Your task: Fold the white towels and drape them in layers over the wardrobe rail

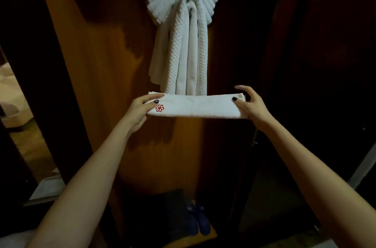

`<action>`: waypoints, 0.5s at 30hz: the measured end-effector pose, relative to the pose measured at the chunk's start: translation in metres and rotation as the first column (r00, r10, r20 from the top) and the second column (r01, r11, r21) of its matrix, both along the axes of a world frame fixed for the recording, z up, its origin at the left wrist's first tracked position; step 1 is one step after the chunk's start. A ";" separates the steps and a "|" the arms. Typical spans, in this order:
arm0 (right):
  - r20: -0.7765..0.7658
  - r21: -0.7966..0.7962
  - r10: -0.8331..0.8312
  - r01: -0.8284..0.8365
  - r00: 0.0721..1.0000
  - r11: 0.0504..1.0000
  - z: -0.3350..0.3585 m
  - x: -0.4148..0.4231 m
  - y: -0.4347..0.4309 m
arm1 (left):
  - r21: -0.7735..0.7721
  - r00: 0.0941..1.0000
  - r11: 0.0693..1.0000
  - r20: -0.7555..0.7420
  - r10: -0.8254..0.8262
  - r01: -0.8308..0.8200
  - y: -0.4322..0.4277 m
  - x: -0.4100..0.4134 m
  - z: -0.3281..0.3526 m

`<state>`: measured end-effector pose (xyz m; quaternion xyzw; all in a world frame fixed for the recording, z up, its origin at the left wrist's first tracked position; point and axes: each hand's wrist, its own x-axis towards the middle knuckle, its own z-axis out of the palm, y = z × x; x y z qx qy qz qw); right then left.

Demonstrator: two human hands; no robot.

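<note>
On the left, my left hand [140, 109] pinches the end of the folded towel [195, 107], thumb on top just beside the red emblem [160, 108], forefinger laid along the far edge, the other fingers tucked underneath. That arm reaches up and forward, nearly straight.

The towel is stretched level between both hands, a long narrow band in mid-air in front of the wardrobe's wooden back panel [105, 64]. I judge it light, soft and floppy, not slippery. Held at one end only it would sag and the folds would fall open, so the ends are the right places to hold, thumb above and fingers below, clamping all the layers together.

Right behind and above its middle hang the draped towels [181, 54], waffle-textured, fanned at the top where they cover the wardrobe rail, which I cannot see. Their lower ends reach down to my towel's far edge, whether touching it I cannot tell.

On the right, my right hand [251, 106] grips the other end, thumb pressed on top, fingers curled round behind the layered edge. This arm reaches up at a matching angle.
</note>
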<state>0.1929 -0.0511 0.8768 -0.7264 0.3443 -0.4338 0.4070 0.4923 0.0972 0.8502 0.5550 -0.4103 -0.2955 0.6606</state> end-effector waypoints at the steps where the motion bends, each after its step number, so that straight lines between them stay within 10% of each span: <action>1: 0.029 -0.026 0.049 -0.048 0.998 0.999 0.014 0.003 -0.004 | -0.023 1.000 1.000 0.004 0.004 -0.004 -0.005 0.003 0.011; 15: 0.325 -0.286 0.383 -0.297 0.865 0.911 0.207 0.047 -0.104 | -0.426 0.997 0.905 0.064 0.047 -0.015 -0.081 0.040 0.208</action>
